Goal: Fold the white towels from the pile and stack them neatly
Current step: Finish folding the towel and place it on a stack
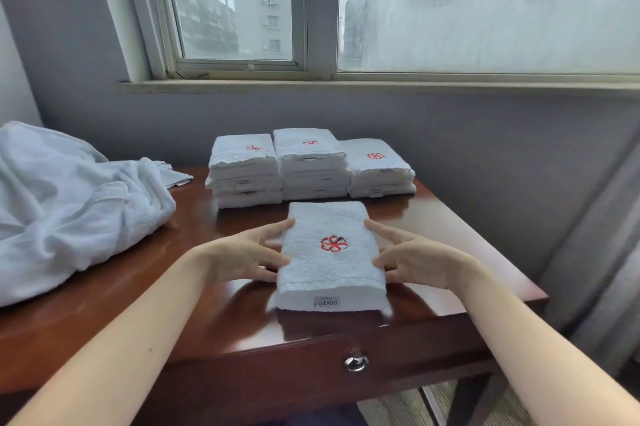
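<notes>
Folded towel [330, 262], red logo up, label toward near edge, lies mid-tabletop [138, 304]. Left hand [242, 255] and right hand [415, 259] flank it: fingers straight, spread, tips touching its long sides, no grasp. Three folded stacks [311, 165] along far edge. Unfolded pile [69, 210] at left edge.
</notes>
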`<state>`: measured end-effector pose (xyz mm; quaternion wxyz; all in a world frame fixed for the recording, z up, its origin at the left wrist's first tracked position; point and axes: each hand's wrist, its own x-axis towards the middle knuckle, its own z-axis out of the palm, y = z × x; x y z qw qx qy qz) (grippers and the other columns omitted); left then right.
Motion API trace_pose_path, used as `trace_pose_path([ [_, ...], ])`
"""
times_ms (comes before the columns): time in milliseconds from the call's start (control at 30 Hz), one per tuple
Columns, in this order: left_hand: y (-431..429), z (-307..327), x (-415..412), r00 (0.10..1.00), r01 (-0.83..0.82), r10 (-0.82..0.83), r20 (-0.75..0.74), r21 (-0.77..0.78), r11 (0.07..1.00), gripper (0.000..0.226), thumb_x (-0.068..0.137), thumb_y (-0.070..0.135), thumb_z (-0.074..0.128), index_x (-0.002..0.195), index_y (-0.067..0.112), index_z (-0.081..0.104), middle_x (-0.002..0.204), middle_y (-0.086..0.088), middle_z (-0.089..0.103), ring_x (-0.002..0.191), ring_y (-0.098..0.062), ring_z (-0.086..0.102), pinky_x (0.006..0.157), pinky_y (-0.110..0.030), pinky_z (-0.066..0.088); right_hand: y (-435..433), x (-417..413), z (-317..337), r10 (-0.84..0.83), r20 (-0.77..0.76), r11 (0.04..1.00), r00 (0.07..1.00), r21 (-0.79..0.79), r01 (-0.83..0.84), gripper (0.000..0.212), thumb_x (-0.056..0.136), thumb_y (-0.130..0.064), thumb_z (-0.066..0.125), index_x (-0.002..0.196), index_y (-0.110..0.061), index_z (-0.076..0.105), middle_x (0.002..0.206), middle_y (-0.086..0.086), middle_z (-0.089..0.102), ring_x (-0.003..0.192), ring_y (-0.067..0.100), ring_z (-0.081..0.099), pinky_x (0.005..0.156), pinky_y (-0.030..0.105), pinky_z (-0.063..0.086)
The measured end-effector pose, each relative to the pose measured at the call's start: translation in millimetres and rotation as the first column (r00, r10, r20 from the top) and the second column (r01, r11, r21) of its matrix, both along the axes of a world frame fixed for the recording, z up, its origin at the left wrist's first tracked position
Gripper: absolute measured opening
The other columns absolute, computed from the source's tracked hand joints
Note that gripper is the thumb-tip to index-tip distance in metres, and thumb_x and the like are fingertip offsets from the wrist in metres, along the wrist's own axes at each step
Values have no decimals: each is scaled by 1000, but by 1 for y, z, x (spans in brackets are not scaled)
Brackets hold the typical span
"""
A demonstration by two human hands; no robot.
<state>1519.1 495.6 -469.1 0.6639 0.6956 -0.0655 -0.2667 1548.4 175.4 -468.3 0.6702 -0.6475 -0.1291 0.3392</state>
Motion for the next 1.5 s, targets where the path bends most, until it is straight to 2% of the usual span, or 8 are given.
trace_pose_path([
  [233,-9,6,-7,985,-39,50,167,-68,997,97,67,-7,71,146,38,38,142,-6,50,115,-25,63,90,-42,55,-2,-9,3,-63,154,998,986,30,60,91,72,10,61,147,-37,39,142,-2,54,124,23,58,97,45,47],
  [400,-28,31,2,909,-89,98,405,-43,995,96,66,-7,67,143,41,39,132,-5,55,89,-16,64,77,-30,55,-9,-1,16,-164,313,979,936,167,115,93,66,7,57,142,-45,44,138,-2,58,123,20,59,87,32,52],
  [600,-67,78,54,795,-115,95,599,-4,993,96,73,-21,62,147,34,35,134,-2,53,87,-13,66,79,-27,56,-26,48,54,-332,463,937,822,263,230,92,64,6,49,143,-41,43,138,0,59,122,26,57,96,46,35],
  [867,-113,131,172,767,-196,125,629,45,980,91,82,-22,56,152,31,31,131,-2,54,81,-14,67,73,-30,57,-47,163,108,-535,437,841,723,356,407,82,70,17,37,136,-29,52,128,0,65,114,23,65,92,36,55],
  [1033,-124,132,229,803,-252,162,574,79,965,92,81,-20,58,152,32,30,139,-9,49,91,-22,67,92,-49,55,-50,227,107,-565,400,825,722,287,487,80,72,19,32,133,-30,55,124,3,65,104,19,68,87,35,56],
  [1200,-126,112,263,831,-278,182,526,109,954,91,81,-19,56,152,30,29,132,-2,53,90,-11,68,84,-37,59,-47,270,88,-560,356,829,748,223,514,80,69,16,34,125,-36,59,121,3,65,106,23,68,89,39,57],
  [1367,-124,94,284,851,-313,195,487,173,934,85,83,-16,55,151,28,31,120,4,56,86,-15,64,71,-23,57,-39,300,64,-576,303,816,759,168,553,79,69,12,34,131,-30,57,115,5,67,83,18,71,63,27,56],
  [1500,-127,84,292,754,-422,-24,656,513,748,59,83,1,60,138,22,55,119,-4,52,101,-18,53,85,-21,49,-35,314,42,-545,312,826,779,36,563,69,76,5,36,139,-20,53,135,3,57,112,19,60,90,27,50],
])
